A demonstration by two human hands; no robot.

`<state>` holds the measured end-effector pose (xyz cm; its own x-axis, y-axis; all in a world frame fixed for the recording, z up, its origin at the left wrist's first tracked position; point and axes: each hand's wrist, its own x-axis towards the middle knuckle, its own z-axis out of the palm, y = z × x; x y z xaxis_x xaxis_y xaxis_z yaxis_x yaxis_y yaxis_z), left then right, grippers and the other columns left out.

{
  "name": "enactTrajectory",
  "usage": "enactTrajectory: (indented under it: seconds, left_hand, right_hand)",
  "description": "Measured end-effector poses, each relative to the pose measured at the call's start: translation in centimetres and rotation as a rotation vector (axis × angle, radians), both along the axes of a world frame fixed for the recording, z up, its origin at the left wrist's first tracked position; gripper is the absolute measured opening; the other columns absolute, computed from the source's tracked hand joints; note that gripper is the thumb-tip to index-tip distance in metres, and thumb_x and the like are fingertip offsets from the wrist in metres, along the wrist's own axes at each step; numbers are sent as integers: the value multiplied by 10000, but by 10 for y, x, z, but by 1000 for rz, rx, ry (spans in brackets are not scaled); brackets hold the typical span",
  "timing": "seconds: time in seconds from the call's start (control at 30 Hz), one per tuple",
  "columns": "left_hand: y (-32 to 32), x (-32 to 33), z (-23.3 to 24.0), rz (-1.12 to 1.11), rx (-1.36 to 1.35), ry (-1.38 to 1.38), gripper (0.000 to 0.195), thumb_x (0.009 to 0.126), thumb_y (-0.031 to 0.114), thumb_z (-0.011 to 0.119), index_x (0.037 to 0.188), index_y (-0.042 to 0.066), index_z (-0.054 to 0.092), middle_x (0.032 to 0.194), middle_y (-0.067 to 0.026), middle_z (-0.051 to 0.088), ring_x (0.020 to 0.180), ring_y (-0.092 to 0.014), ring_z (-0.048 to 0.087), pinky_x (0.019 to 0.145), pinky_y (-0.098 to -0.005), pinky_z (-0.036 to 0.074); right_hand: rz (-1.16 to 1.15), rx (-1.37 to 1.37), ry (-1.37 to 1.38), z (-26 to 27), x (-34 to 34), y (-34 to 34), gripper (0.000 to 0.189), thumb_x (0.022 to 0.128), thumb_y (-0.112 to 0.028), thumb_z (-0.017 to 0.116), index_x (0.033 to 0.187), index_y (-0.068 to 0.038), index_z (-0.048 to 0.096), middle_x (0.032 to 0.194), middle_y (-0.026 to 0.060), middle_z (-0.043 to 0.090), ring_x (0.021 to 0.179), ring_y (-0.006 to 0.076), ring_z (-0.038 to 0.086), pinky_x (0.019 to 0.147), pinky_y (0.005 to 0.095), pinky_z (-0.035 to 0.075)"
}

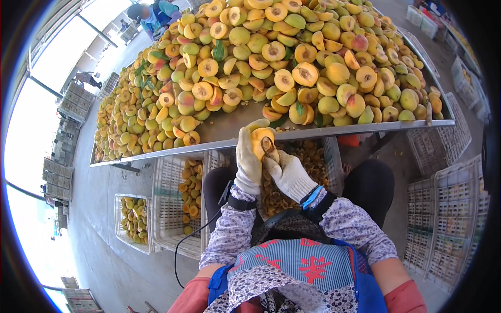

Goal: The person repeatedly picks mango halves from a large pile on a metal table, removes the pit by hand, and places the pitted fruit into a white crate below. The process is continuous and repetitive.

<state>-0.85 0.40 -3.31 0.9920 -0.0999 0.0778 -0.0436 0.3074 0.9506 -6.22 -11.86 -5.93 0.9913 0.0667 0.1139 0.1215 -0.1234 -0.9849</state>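
Observation:
My left hand (249,160), in a pale knit work glove, is closed around a halved yellow peach (259,137) just past the table's near edge. The peach's cut face is turned toward my right hand (289,172), also gloved. That hand grips a small pitting tool with a looped metal blade (268,145), and the loop lies against the flesh at the middle of the half. Most of the tool's handle is hidden in my fingers. Beyond my hands, a great heap of halved peaches (235,54) covers much of the metal-rimmed table (313,132).
Below my hands stands a crate of pit scraps (332,164). To its left are a large plastic crate (172,203) and a smaller one (117,219), both holding peach halves. Stacked crates (442,223) rise at right. A co-worker (156,17) is at the table's far left.

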Motion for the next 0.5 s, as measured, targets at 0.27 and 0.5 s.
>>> enactTrajectory:
  seconds: [0.27, 0.5]
  left_hand:
    - [6, -1, 3, 28, 373, -225, 502, 1121, 346, 348, 1258, -40, 638, 1028, -110, 715, 934, -164, 638, 877, -267, 509]
    - [13, 7, 20, -109, 264, 3, 476, 1111, 384, 467, 1375, 3, 577, 1152, -98, 673, 1031, -159, 635, 889, -292, 513]
  right_hand:
    - [20, -272, 117, 17, -3, -12, 338, 1004, -306, 621, 1052, 25, 666, 930, 265, 705, 889, 464, 679, 760, 480, 536]
    - [-28, -36, 63, -7, -4, -4, 381, 1034, -361, 584, 1108, 3, 667, 866, 197, 707, 795, 375, 691, 721, 450, 537]
